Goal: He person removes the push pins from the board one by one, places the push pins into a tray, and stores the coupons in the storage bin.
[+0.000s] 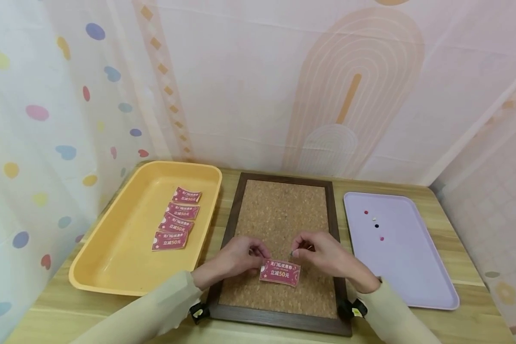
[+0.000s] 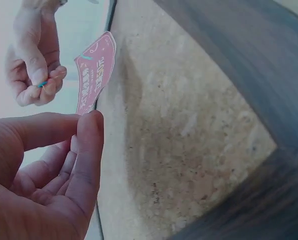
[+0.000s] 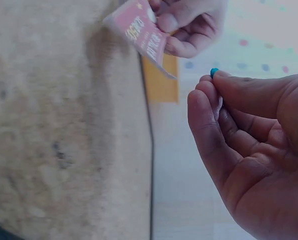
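My left hand [image 1: 246,255] pinches a red paper coupon [image 1: 280,273] by its left edge between thumb and index finger. The coupon, printed with white and yellow characters, is held over the cork board [image 1: 284,205] and curves slightly in the left wrist view. A small teal pushpin [image 3: 214,72] is pinched between the thumb and fingertips of my right hand [image 1: 322,251]. That hand is just right of the coupon, above the cork, and does not touch the paper. The pin's point is hidden by the fingers.
A yellow tray [image 1: 112,229] on the left holds several more red coupons [image 1: 170,241] in an overlapping column. On the right, a lavender tray [image 1: 408,267] holds several small pins [image 1: 376,226]. The board's dark wooden frame [image 1: 279,320] lies on a wooden table [image 1: 468,272].
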Demonstrator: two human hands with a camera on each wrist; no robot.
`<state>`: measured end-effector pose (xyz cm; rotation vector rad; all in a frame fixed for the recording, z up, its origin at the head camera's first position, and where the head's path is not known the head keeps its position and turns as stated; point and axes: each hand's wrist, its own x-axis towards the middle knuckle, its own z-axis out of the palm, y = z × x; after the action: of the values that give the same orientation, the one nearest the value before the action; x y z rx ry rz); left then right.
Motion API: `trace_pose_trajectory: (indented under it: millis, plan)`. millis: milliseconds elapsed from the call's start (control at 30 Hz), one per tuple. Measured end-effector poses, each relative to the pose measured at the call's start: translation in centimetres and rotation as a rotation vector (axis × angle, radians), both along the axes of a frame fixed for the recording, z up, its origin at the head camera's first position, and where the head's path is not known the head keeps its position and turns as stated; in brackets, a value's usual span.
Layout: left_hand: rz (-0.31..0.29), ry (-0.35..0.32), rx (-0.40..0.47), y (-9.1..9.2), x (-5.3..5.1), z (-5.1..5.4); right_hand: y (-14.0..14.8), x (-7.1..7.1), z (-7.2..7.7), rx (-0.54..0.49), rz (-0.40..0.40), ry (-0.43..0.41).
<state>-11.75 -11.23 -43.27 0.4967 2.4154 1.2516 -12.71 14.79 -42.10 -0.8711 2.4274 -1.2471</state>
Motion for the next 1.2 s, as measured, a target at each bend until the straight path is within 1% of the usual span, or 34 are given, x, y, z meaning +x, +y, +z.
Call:
trace_pose_trajectory:
  millis: [100,200,433,600,800,1033,1200]
  plan:
    - [-0.003,0.057,-0.004,-0.2,0.0,0.3,0.3,0.1,0.5,-0.025,-0.016,0.014]
    - [-0.002,0.076,0.007,-0.5,0.1,0.6,0.5,0.3,1.0,-0.04,-0.03,0.015]
    - [0.007,0.157,0.011,-1.4,0.4,2.1,1.2,0.6,2.2,-0.057,-0.072,0.057]
    - [0.041,0.179,0.01,-2.4,0.6,3.0,2.1,0.8,2.3,-0.068,-0.091,0.053]
    - [0.09,0.214,-0.02,-4.2,0.6,4.1,3.0,1.1,2.6,-0.084,-0.131,0.039]
    - [0.165,0.175,-0.007,-6.5,0.4,5.5,4.5,1.0,2.8,-0.079,-0.201,0.061]
    - [0.192,0.214,-0.043,-8.5,0.1,6.1,5.2,0.9,3.0,-0.082,-0.238,0.068]
